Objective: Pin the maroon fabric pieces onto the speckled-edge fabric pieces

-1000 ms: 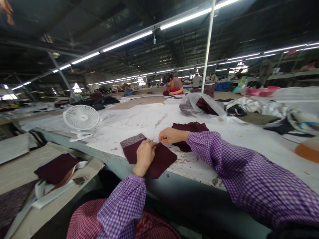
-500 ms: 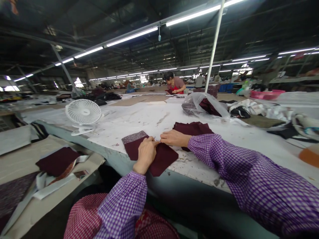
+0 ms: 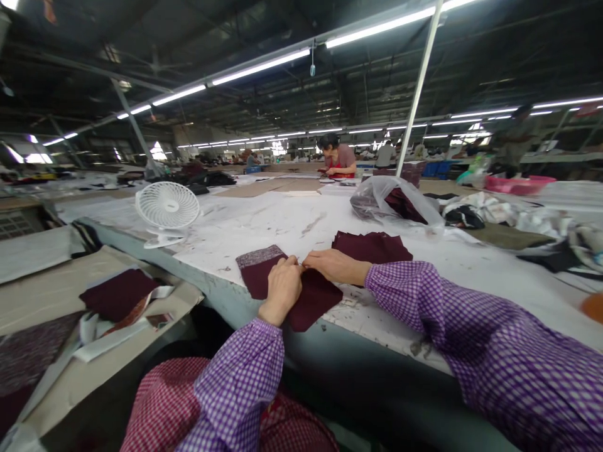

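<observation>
A maroon fabric piece (image 3: 315, 302) lies at the front edge of the white-topped table, under both hands. My left hand (image 3: 284, 285) has its fingers closed on the top edge of this piece. From the right, my right hand (image 3: 332, 265) pinches the same edge, its fingertips meeting those of the left. Exactly what sits between the fingertips is too small to make out. Left of them is another maroon piece with a speckled grey band (image 3: 260, 254). Behind my right hand rests a stack of maroon fabric pieces (image 3: 372, 247).
A white fan (image 3: 168, 207) stands at the table's left edge. Beyond the stack sits a clear plastic bag (image 3: 377, 204) with maroon fabric inside. Cloth scraps (image 3: 509, 232) pile up at right. A lower board (image 3: 181, 301) on the left bears more fabric. A co-worker (image 3: 336, 157) bends over the far end.
The whole view has shifted slightly, so things appear a little farther right. My right fingertips have bent down at the fabric's edge; both hands stay on the maroon piece.
</observation>
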`<state>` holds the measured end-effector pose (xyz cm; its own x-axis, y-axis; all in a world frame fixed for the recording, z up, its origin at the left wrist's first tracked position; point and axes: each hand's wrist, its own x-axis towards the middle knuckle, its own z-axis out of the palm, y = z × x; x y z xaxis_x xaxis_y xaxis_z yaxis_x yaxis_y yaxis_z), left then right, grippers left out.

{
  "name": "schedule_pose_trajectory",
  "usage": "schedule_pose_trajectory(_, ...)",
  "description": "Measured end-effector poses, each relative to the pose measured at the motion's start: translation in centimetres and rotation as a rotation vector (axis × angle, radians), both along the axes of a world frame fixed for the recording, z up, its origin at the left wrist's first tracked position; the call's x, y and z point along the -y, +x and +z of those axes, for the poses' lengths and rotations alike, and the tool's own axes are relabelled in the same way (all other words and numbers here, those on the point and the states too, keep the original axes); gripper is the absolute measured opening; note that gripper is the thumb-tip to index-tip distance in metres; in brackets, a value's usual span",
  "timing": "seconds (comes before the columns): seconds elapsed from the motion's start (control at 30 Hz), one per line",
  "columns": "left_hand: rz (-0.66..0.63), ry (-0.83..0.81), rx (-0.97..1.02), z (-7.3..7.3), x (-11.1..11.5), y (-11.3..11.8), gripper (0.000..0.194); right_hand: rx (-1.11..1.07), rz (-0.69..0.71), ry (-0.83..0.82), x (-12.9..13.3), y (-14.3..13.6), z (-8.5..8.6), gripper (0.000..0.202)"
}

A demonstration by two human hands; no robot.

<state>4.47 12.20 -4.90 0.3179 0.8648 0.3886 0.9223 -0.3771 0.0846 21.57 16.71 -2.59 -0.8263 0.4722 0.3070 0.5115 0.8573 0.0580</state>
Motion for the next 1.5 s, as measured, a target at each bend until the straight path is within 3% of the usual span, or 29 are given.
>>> schedule_pose_trajectory(0.17,-0.008,-0.018,0.009,-0.1,0.0,0.0,0.035,0.038,-0.084,0.012,-0.4,0.6,-0.2,0.027)
schedule_pose_trajectory(0.37,-0.02,-0.019,-0.028,0.1,0.0,0.1,0.037,-0.09,0.017,0.012,0.1,0.5,0.6,0.029)
schedule_pose_trajectory(0.57,-0.033,-0.017,-0.045,0.4,0.3,0.3,0.037,-0.081,-0.013,0.026,0.5,0.1,0.5,0.028)
schedule_pose_trajectory(0.9,-0.047,-0.007,-0.016,0.6,0.1,0.5,0.038,0.053,-0.198,-0.013,1.6,-0.4,0.2,0.025)
schedule_pose_trajectory(1.07,-0.051,-0.019,0.012,0.7,0.4,-1.8,0.029,0.074,-0.123,-0.072,1.2,-0.1,0.4,0.026)
schedule_pose_trajectory(1.23,-0.014,0.049,0.092,-0.1,1.7,-5.1,0.028,0.07,-0.056,-0.119,0.5,0.3,0.5,0.029)
schedule_pose_trajectory(1.5,-0.064,0.078,0.151,-1.0,1.8,-5.9,0.029,0.269,-0.072,-0.042,1.6,0.2,0.9,0.045)
